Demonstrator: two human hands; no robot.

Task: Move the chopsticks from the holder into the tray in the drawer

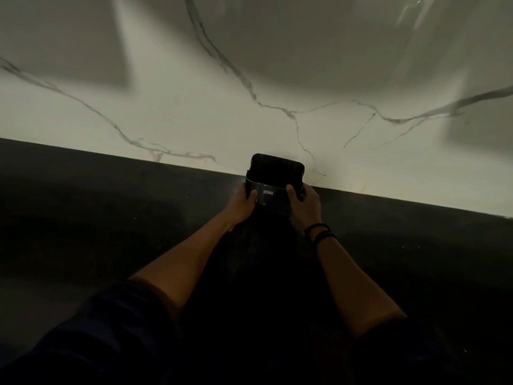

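1. In the head view, a dark, box-like holder (274, 170) is being gripped from both sides. The left hand (245, 200) is being curled round its left wall and the right hand (304, 201) round its right wall, with the thumbs being laid over the near face.
2. The holder is being held on or just above the dark worktop (111, 204); contact cannot be told. A veined marble wall (194, 120) is being seen directly behind the holder.
3. No chopsticks are being shown: the holder's inside is too dark to tell whether any lie in it. Neither drawer nor tray is being shown.
4. The step in hand is being judged as taking hold of the holder, with the transfer not yet begun.
5. Next, the holder is probably needing to be brought to the drawer, or one hand freed for drawing chopsticks out.
6. A small pale label (268, 192) is being shown on the holder's near face; its writing is too blurred to be read.
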